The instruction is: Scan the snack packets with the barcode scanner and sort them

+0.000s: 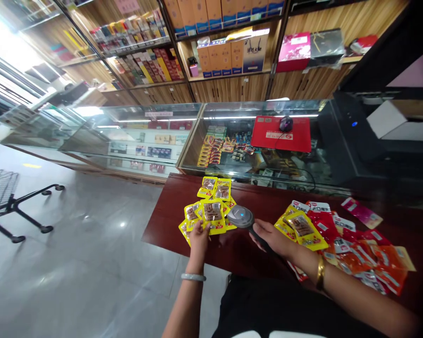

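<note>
My right hand [267,236] is wrapped round the handle of a grey barcode scanner [240,216], its blue light glowing on top. The scanner's head points left toward a yellow snack packet [212,212] with a clear window. My left hand [199,237] pinches the lower left edge of that packet. Around and under it lie several like packets, and two more, one a yellow packet [223,189], lie just behind. Right of the scanner, another small pile of yellow packets [305,229] rests beside my right forearm.
Red and orange snack packets [359,256] are spread over the right of the dark red table [169,206]. Behind it stands a glass display counter [229,164] with a red mat [268,141] and a mouse [285,123]. A shopping cart [12,206] stands at left.
</note>
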`<state>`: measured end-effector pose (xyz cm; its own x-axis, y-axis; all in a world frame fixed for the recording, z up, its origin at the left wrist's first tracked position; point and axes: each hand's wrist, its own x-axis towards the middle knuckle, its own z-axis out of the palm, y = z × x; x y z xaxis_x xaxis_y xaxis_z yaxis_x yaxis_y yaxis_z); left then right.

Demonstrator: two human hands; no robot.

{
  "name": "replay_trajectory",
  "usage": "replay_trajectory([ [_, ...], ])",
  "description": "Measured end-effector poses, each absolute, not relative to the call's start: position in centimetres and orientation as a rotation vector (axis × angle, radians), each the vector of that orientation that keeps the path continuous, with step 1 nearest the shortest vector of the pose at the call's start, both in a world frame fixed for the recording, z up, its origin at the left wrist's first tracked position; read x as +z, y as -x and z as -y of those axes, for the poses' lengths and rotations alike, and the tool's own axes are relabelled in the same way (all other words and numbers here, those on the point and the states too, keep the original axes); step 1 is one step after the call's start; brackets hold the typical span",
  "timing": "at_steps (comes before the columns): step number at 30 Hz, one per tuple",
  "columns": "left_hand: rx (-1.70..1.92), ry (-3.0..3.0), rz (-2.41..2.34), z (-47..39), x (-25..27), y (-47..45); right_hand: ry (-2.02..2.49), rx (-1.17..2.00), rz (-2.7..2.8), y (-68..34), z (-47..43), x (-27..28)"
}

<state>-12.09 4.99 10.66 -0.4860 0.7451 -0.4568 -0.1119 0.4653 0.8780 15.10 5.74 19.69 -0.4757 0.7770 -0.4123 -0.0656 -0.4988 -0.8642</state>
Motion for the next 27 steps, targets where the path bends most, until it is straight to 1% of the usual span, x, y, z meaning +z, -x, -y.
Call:
replay_trajectory([
  [7, 1.039, -0.769, -1.587, -5.3, 10.8, 9.1, 1.180, 1.962, 1.081, -16.0, -5.6, 20.1],
  [11, 1.022, -0.711, -1.553, -6.0, 11.0, 6.3, 1.218, 1.952, 1.024, -16.4, -5.5, 20.3],
  [15, 0.864, -0.719, -1.413, -6.4, 10.6, 2.3, 1.244, 1.957, 0.975, -16.5, -5.7, 19.7],
  [17, 0.850, -0.757, -1.430, -6.7, 10.4, 1.7, 1.272, 1.961, 0.949, -16.4, -5.9, 19.0],
  [19, 0.928, -0.724, -1.576, -7.0, 10.3, 2.5, 1.292, 1.968, 0.955, -16.1, -6.0, 18.3],
  [22, 1.056, -0.381, -1.725, -7.4, 10.6, 4.7, 1.285, 1.976, 1.024, -15.5, -6.2, 17.9],
  [25, 1.027, 0.137, -1.495, -7.8, 11.0, 5.9, 1.274, 2.003, 1.075, -14.9, -6.4, 18.1],
  [27, 1.017, 0.367, -1.310, -8.1, 11.0, 5.9, 1.272, 2.022, 1.089, -14.6, -6.4, 18.2],
])
